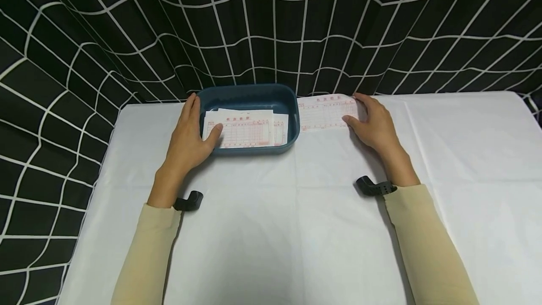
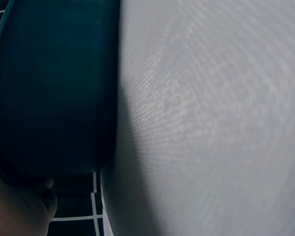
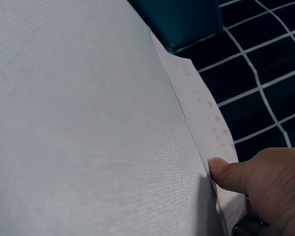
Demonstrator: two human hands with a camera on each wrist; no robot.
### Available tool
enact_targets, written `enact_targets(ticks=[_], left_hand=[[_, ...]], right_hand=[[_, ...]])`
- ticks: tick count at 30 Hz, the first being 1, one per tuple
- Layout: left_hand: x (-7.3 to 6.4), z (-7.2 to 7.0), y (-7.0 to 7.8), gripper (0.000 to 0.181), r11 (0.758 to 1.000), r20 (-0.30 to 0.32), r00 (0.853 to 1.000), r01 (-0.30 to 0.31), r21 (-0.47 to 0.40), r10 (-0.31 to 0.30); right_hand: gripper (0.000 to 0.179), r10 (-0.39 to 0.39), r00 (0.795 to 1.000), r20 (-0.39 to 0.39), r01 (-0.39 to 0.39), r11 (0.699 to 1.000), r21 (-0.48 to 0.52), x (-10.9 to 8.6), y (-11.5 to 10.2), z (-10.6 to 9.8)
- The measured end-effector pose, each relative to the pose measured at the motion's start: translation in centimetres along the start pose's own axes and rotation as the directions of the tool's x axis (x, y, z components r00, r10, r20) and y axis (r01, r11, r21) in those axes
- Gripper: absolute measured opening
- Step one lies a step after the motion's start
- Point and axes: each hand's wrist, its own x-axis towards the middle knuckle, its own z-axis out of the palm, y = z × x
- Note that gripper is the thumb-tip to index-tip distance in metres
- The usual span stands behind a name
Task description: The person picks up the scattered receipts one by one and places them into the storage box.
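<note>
A dark blue plastic basin (image 1: 250, 151) stands near the table's back edge, and several white forms (image 1: 241, 131) printed in red lie inside it. My left hand (image 1: 186, 138) grips its left end, thumb over the rim and fingers along the outer side. In the left wrist view the basin's wall (image 2: 54, 88) fills the left part, with the hand (image 2: 19, 206) at its lower corner. To the right of the basin is a single red-printed form (image 1: 323, 114). My right hand (image 1: 377, 124) holds this form by its right end, thumb at the front edge, as the form (image 3: 206, 118) shows in the right wrist view.
A white cloth (image 1: 288, 229) covers the table. Behind and to the left hangs a black curtain (image 1: 288, 18) with a white grid, close to the basin. Each wrist wears a black camera band (image 1: 374, 186).
</note>
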Motion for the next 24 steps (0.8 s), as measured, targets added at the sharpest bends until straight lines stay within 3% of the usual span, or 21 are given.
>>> enact_targets(ticks=[12,24], left_hand=[[0.0,1.0,0.4,0.092,1.000,0.007,1.000,0.000,-0.020,0.000],[-0.4,0.0,-0.1,0.090,1.000,0.005,1.000,0.013,-0.004,-0.013]], right_hand=[[0.066,0.034,0.999,0.002,-0.034,0.999,0.009,-0.4,1.1,-0.2],[0.067,0.019,1.000,0.007,-0.019,0.999,0.029,-0.4,0.4,0.4]])
